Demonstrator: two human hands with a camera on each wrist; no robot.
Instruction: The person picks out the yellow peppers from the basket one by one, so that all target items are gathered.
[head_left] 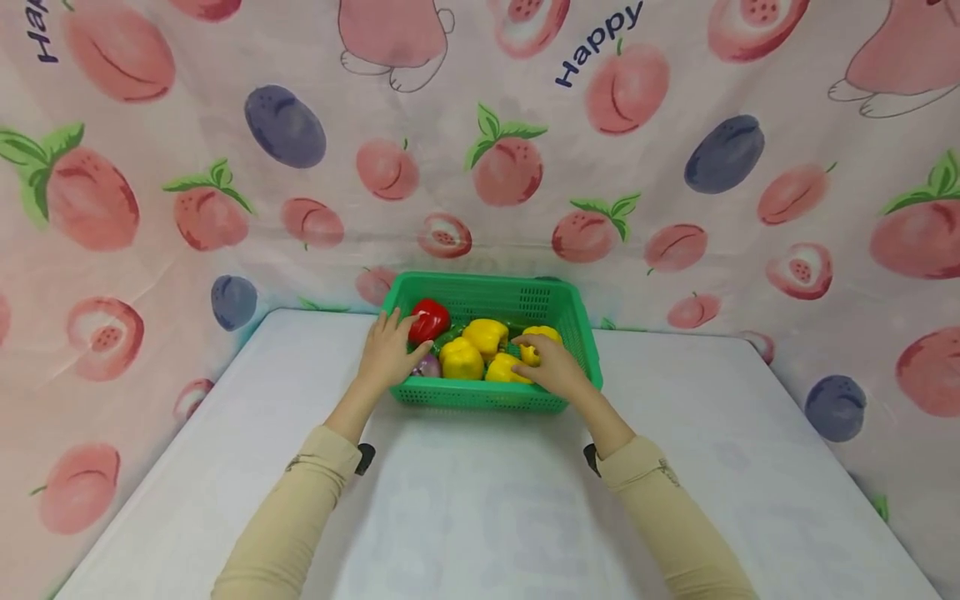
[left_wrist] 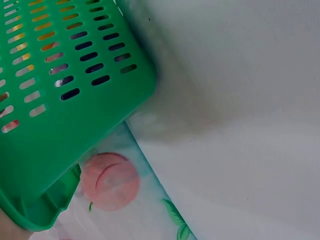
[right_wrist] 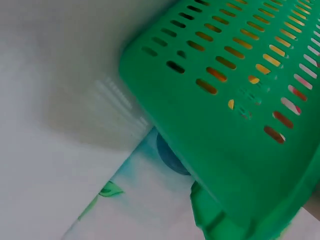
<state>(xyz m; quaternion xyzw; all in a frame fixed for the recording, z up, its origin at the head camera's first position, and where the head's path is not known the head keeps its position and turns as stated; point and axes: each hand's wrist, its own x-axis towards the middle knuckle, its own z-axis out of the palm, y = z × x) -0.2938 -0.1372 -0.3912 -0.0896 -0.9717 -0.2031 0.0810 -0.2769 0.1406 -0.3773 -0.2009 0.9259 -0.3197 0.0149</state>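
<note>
A green basket (head_left: 480, 395) holds a red pepper (head_left: 431, 320), several yellow peppers (head_left: 461, 359), a purple vegetable (head_left: 427, 366) and some green ones, partly hidden. Over the basket's left end, the left hand (head_left: 385, 352) has its fingers spread beside the red pepper, its thumb above the purple vegetable. The right hand (head_left: 557, 367) reaches over the right end, fingers and thumb apart near two yellow peppers; contact is unclear. Both wrist views show mostly the basket's slotted end walls, left (left_wrist: 60, 120) and right (right_wrist: 200, 120), with only a sliver of skin at the edge.
The basket stands near the back edge of a white table (head_left: 480, 500). Behind it and along both sides hangs a pink cloth (head_left: 465, 108) printed with fruit. Dark wrist devices (head_left: 365, 459) show at both sleeve cuffs.
</note>
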